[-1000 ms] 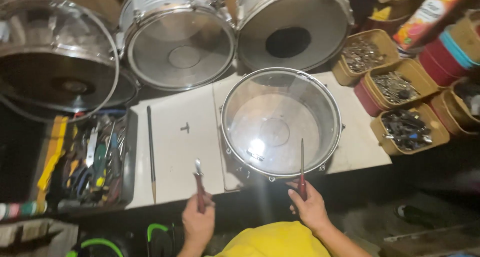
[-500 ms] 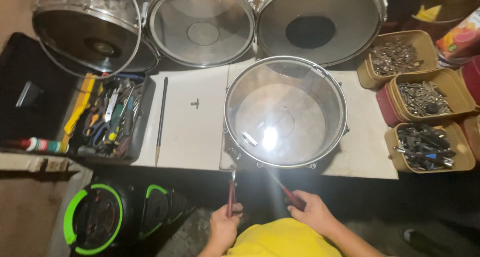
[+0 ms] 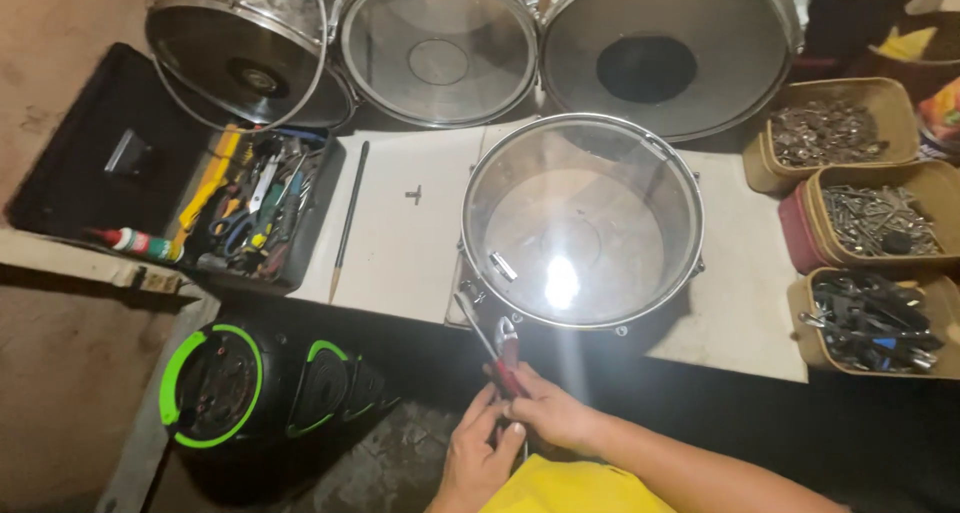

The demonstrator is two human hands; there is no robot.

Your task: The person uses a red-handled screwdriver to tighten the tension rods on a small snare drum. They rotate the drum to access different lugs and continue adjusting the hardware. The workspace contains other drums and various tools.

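Both hands meet low at centre frame, just below the near edge of the white board (image 3: 400,233). Right hand (image 3: 550,413) is closed around red-handled pliers (image 3: 507,358); the metal head points up toward the drum. Left hand (image 3: 480,453) has its fingers curled onto the same tool from below. A thin metal rod (image 3: 475,325) runs diagonally up-left from the grip; can't tell which hand holds it.

Pliers: red grips, mostly buried in the hands, short silver head exposed, sitting just short of the rim of the snare drum (image 3: 583,218).

Drum: chrome shell, clear head, lying flat on the board, near rim overhanging the board's front edge slightly. Bright light glare on the head near the front. Tension lugs visible around the hoop.

Clearance: bare board to the left of the drum, holding only a small T-shaped key (image 3: 413,194) and a long thin stick (image 3: 350,218) along the left edge. Tool tray (image 3: 262,208) sits just left of that. Three larger drums (image 3: 440,43) lean behind, close to the far rim. To the right, three cardboard boxes of hardware (image 3: 870,223) stand near the board's edge. A black speaker with green rings (image 3: 260,393) stands on the floor, lower left, apart from the hands.
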